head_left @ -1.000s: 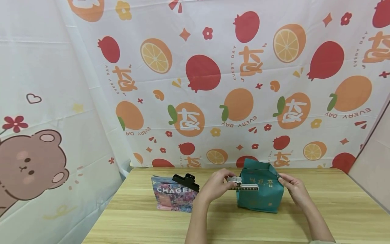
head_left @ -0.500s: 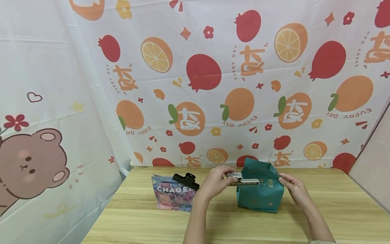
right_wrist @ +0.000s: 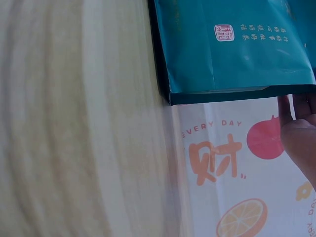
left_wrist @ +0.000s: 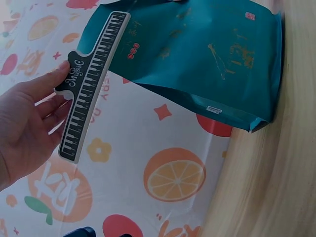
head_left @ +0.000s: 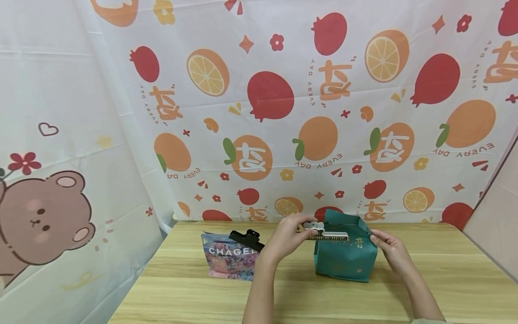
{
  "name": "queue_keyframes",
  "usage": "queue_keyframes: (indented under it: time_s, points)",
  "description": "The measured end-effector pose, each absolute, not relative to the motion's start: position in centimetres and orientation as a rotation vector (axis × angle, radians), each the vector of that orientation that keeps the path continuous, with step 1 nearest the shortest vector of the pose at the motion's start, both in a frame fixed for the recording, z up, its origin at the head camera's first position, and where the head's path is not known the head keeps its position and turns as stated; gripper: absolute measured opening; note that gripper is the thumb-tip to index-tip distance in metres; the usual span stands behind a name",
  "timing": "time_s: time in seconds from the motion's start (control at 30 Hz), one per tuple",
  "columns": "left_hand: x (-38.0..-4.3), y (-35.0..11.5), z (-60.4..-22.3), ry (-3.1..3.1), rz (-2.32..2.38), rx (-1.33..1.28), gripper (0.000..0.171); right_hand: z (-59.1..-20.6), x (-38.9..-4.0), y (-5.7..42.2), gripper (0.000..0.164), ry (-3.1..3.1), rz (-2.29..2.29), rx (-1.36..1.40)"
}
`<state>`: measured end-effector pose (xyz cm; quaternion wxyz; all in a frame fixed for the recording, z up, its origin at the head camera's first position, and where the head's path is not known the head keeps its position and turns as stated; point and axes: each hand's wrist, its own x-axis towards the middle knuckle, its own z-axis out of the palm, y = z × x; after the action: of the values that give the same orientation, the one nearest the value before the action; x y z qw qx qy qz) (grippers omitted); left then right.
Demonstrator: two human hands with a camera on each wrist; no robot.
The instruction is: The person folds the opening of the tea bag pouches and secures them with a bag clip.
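Note:
My left hand pinches the handle of a bag clip in the head view. The left wrist view shows the clip's long bar printed with piano keys and the word "Music". It is held in the air before the upper left part of a teal tea bag, which stands upright on the table with its top folded. Whether clip and bag touch, I cannot tell. Thumb and fingers of my right hand pinch the bag's upper right edge. Those fingers are partly hidden in the right wrist view.
Left of my left forearm stands a colourful bag lettered "CHAGEE", with a black clip across its top. Both bags are on a wooden table. A fruit-printed cloth hangs right behind the table.
My left hand has risen slightly and shifted a little right, carrying the bag clip with it. The right hand and the teal bag have stayed almost still.

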<state>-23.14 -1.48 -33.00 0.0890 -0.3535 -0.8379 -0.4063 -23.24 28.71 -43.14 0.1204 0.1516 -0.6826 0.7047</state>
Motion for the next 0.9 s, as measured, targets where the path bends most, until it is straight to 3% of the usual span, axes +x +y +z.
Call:
queue_keyframes:
  time_s: [0.9]
  points:
    - [-22.8,-0.9,-31.7,-2.399,-1.277,-1.052,0.028,-43.1,-23.0,28.6,0.022,-2.019,2.06,0.421]
